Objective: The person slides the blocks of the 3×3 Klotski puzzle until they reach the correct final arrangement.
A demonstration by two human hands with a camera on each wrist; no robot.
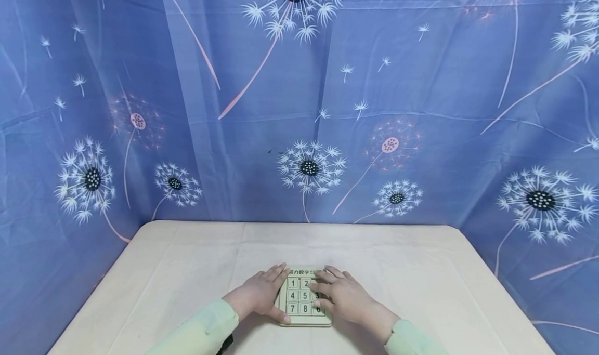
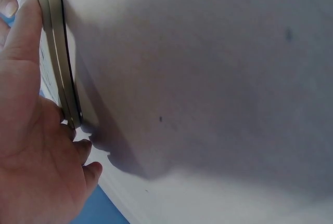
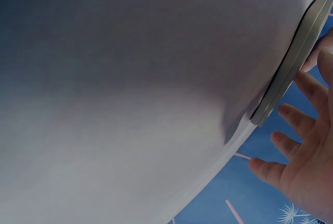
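A pale green number slide puzzle (image 1: 305, 321) lies flat on the table, its tiles in rows of 1 and 2, then 4, 5, 3, then 7, 8, 6. Fingers cover the top right tile place. My left hand (image 1: 262, 292) holds the puzzle's left side, thumb at the near left corner and fingers at the far left. In the left wrist view, the thumb lies along the puzzle's (image 2: 56, 42) edge. My right hand (image 1: 346, 295) reaches over the right column with fingers spread, fingertips close to the tiles. From the right wrist, its fingers (image 3: 299, 120) look extended beside the puzzle's edge (image 3: 291, 63).
A cream-coloured table (image 1: 201, 251) spreads around the puzzle. Behind it and along both sides hangs a blue curtain (image 1: 262, 178) printed with dandelions. Light green sleeves (image 1: 201, 326) cover both forearms.
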